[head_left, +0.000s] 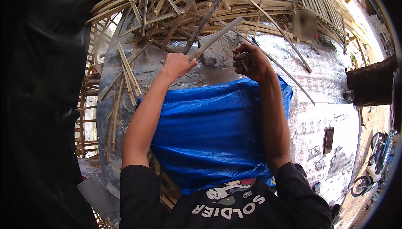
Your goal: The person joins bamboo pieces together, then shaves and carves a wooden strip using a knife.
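Both forearms extended forward from lower edge, bare below rolled black sleeves, elbows apart and wrists converging. Left hand [176, 65] clenched in a fist, knuckles up. Right hand [251, 60] curled closed, fingers flexed inward, wrist slightly bent.

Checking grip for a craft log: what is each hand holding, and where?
Left hand grips a bamboo strip at its near end; right hand holds a small metal tool in its fist.

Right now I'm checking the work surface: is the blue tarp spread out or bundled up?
Spread out. The blue tarp lies open across the person's lap, wrinkled, reaching up to the left hand and right hand.
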Action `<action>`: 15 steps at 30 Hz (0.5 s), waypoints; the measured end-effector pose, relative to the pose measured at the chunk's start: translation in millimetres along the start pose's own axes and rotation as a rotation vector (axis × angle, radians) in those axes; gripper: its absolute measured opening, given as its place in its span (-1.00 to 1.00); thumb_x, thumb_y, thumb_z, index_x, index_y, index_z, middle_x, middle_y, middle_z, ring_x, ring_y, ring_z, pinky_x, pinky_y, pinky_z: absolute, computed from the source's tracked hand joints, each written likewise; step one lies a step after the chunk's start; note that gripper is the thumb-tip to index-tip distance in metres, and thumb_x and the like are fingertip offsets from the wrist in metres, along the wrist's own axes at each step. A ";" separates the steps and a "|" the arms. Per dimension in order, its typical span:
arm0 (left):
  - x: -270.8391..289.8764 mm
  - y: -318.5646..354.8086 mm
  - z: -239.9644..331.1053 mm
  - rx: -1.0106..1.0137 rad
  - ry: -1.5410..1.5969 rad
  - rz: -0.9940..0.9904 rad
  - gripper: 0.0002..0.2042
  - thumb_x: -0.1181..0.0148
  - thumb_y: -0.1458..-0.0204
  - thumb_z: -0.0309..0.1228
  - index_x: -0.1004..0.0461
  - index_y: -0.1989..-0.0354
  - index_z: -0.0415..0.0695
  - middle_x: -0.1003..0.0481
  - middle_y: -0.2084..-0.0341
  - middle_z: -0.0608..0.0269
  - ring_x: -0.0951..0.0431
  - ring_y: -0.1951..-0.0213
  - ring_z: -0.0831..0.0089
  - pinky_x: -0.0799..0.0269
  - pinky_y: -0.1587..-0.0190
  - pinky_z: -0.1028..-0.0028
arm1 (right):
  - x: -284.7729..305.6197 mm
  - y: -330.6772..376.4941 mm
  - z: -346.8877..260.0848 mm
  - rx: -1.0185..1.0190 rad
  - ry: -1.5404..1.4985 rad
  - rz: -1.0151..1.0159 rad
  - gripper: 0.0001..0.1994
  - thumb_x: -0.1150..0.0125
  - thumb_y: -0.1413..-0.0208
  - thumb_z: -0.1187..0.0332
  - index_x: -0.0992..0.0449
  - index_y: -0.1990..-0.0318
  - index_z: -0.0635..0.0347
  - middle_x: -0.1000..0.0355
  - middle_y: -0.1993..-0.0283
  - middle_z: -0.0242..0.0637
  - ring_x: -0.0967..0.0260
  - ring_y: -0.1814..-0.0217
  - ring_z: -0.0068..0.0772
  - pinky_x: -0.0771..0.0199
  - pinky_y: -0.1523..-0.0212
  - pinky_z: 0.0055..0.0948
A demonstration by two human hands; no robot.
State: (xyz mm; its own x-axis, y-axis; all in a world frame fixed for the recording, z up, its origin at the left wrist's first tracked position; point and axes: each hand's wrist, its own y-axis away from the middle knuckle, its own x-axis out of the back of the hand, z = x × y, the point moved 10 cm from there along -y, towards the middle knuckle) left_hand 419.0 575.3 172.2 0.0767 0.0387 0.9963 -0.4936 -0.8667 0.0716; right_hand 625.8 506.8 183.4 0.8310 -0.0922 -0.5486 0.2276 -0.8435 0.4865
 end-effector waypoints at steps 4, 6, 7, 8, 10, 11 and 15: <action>-8.8 -2.8 -6.9 -0.009 -0.060 -0.050 -0.39 0.21 -0.25 0.12 -0.62 0.41 -0.14 -0.60 0.50 0.01 -0.64 0.34 0.02 -0.52 0.25 0.09 | -28.5 32.8 5.7 0.028 0.029 -0.025 -0.80 -0.19 -0.12 0.25 -0.41 0.21 0.15 -0.39 0.52 -0.37 -0.32 0.56 -0.45 -0.31 0.57 -0.46; -11.5 -4.7 -2.0 -0.027 -0.069 -0.085 -0.39 0.21 -0.24 0.13 -0.63 0.39 -0.13 -0.60 0.50 0.02 -0.64 0.34 0.02 -0.53 0.26 0.10 | -35.4 44.6 14.5 0.065 0.043 -0.048 -0.77 -0.19 -0.19 0.20 -0.42 0.16 0.14 -0.44 0.45 -0.32 -0.42 0.46 -0.41 -0.36 0.53 -0.42; -11.3 -6.0 1.8 -0.031 -0.072 -0.085 -0.39 0.21 -0.24 0.13 -0.63 0.39 -0.13 -0.60 0.50 0.02 -0.64 0.34 0.02 -0.53 0.26 0.10 | -39.2 53.9 16.1 0.068 0.039 -0.046 -0.77 -0.19 -0.19 0.20 -0.42 0.16 0.14 -0.44 0.45 -0.32 -0.42 0.46 -0.41 -0.36 0.53 -0.42; -11.7 -6.0 4.9 -0.026 -0.053 -0.087 -0.38 0.22 -0.24 0.14 -0.63 0.38 -0.15 -0.61 0.50 0.02 -0.64 0.33 0.03 -0.53 0.25 0.10 | -46.7 65.8 14.9 0.085 0.041 -0.063 -0.75 -0.19 -0.19 0.19 -0.42 0.15 0.14 -0.44 0.43 -0.31 -0.43 0.44 -0.41 -0.36 0.52 -0.41; -14.0 -2.3 4.2 -0.017 -0.039 -0.092 -0.36 0.22 -0.23 0.15 -0.63 0.38 -0.16 -0.61 0.49 0.02 -0.64 0.33 0.03 -0.53 0.25 0.10 | -67.2 86.5 16.5 0.051 0.042 -0.083 -0.72 -0.21 -0.19 0.15 -0.41 0.15 0.15 -0.43 0.41 -0.33 -0.41 0.39 -0.42 -0.39 0.49 -0.37; -19.3 -0.3 0.3 0.010 -0.033 -0.123 -0.35 0.23 -0.23 0.15 -0.64 0.37 -0.17 -0.61 0.49 0.02 -0.64 0.33 0.03 -0.53 0.24 0.10 | -72.2 98.2 11.8 0.051 0.041 -0.084 -0.72 -0.21 -0.19 0.15 -0.41 0.15 0.15 -0.43 0.41 -0.33 -0.41 0.39 -0.42 -0.39 0.49 -0.37; -22.3 4.6 -5.6 0.042 -0.014 -0.177 -0.36 0.20 -0.24 0.12 -0.62 0.42 -0.21 -0.60 0.48 -0.06 -0.62 0.31 -0.06 -0.51 0.19 0.06 | -75.0 136.2 -18.2 -0.012 -0.172 -0.248 -0.67 -0.17 -0.21 0.21 -0.38 0.10 0.32 -0.38 0.39 -0.25 -0.39 0.39 -0.42 -0.43 0.53 -0.45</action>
State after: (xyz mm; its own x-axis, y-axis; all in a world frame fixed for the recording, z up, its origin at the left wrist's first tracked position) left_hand 410.1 573.3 150.6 0.1717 0.1856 0.9675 -0.4346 -0.8671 0.2435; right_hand 603.7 408.5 303.2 0.6515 0.0264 -0.7582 0.4193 -0.8454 0.3309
